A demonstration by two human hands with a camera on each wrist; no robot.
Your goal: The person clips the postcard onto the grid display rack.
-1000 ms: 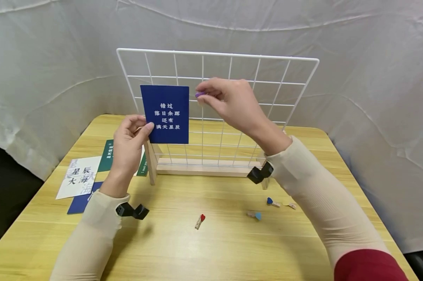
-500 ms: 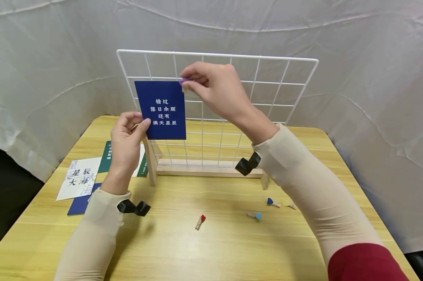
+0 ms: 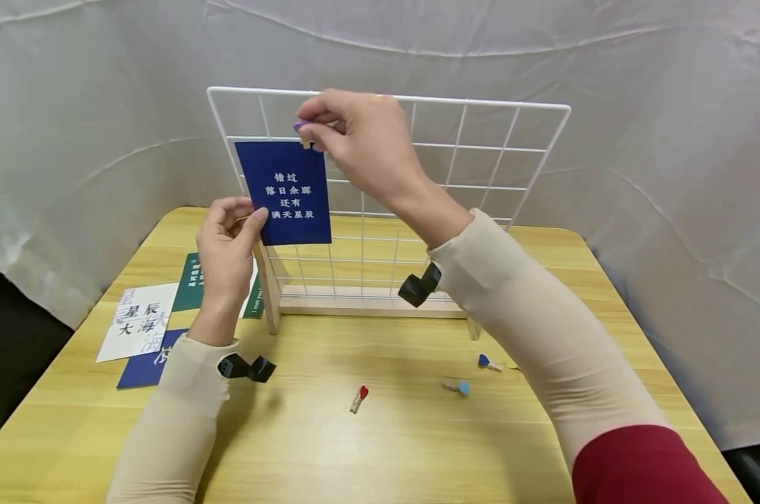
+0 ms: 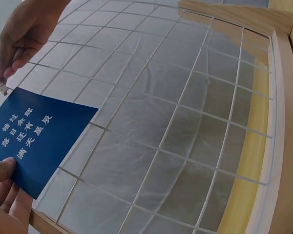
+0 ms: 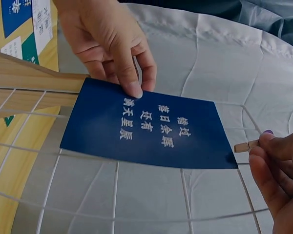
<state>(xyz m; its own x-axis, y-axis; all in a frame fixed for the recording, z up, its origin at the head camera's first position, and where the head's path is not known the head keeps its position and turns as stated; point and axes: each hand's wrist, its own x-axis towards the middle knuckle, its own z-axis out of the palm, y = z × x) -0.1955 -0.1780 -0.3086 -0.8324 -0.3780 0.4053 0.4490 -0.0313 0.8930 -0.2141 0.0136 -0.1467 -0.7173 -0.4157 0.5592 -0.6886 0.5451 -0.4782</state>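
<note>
Now the left hand (image 3: pixel 228 241) is pinching the dark blue printed card's (image 3: pixel 284 192) lower edge (upright against the white wire grid (image 3: pixel 480 147)) while the right hand (image 3: pixel 348 140) is pinching a purple-headed wooden clip (image 3: pixel 302 130) at its top-right corner.

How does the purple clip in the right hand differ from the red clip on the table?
The purple clip is pinched in the right hand, up at the top corner of the blue card against the grid; the red clip lies loose on the table, untouched. The purple clip is mostly hidden by fingers; the red clip shows whole. Heads differ: purple against red. Both have pale wooden bodies.
</note>
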